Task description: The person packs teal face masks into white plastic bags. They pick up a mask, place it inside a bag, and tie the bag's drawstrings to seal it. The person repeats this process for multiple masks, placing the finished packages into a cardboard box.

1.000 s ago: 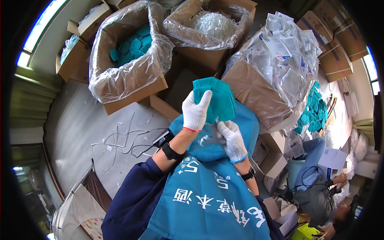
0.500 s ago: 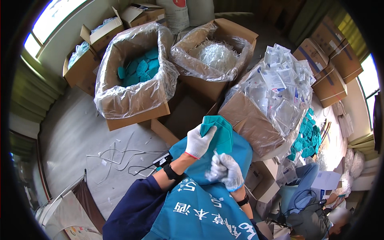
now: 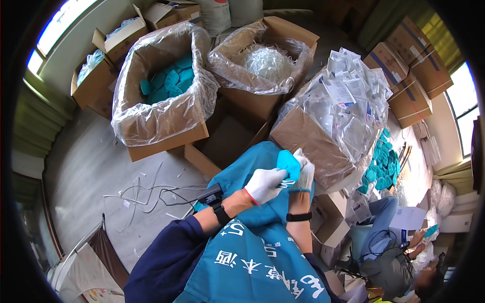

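A small stack of teal folded face masks [image 3: 288, 163] is held up over my lap, with white edges or loops showing along its lower side. My left hand [image 3: 264, 186], in a white knit glove, is closed on the lower left of the stack. At the right side of the masks is my gloved right hand [image 3: 304, 174], its fingers bent against their edge and slightly blurred. Part of its grip is hidden behind the masks. A blue apron [image 3: 252, 252] with white lettering covers my lap under both hands.
Ahead stand a plastic-lined carton [image 3: 166, 126] of teal masks, another carton [image 3: 252, 103] of white strands, and a carton [image 3: 313, 146] heaped with clear packets. Teal masks [image 3: 381, 164] are piled at the right. Cables [image 3: 146, 194] lie left; a co-worker [image 3: 389, 272] sits lower right.
The mask stack has turned from upright to tilted and moved slightly right and down. My right hand has risen from below to the right edge of the masks.
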`<state>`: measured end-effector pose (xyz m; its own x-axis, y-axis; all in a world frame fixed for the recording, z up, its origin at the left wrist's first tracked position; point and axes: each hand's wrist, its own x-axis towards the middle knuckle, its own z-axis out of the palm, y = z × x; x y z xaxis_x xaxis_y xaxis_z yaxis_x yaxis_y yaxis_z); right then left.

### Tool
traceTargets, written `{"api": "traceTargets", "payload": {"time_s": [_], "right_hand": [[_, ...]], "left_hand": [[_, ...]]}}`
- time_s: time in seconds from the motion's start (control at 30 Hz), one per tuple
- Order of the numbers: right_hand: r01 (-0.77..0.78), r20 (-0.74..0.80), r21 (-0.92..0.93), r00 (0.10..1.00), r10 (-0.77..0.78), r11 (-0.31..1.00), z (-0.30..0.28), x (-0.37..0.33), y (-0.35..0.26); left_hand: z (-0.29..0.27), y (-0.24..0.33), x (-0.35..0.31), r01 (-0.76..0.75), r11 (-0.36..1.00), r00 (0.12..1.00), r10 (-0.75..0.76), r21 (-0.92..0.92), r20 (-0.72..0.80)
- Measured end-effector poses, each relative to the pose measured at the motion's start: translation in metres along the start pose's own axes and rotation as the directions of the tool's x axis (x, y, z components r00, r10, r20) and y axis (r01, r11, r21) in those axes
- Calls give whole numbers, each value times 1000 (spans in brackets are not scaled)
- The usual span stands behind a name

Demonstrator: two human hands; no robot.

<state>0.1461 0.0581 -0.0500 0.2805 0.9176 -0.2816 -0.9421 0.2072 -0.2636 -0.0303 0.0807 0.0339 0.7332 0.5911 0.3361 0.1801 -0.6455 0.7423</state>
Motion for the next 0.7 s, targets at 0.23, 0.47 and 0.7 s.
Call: {"api": "traceTargets", "payload": {"time_s": [0.23,0.47,0.7], "right_hand": [[-148,244,280,967,79,949,24,41,-7],[304,-100,-570,896,-432,763,108,41,5],[270,-34,-833,847,-531,484,82,15,-119]], "left_hand": [[-31,8,9,-86,985,996,83,150,21],[-52,18,0,-263,957,960,272,126,-66],[-82,50,-28,482,352,791,-568,-802,226]]}}
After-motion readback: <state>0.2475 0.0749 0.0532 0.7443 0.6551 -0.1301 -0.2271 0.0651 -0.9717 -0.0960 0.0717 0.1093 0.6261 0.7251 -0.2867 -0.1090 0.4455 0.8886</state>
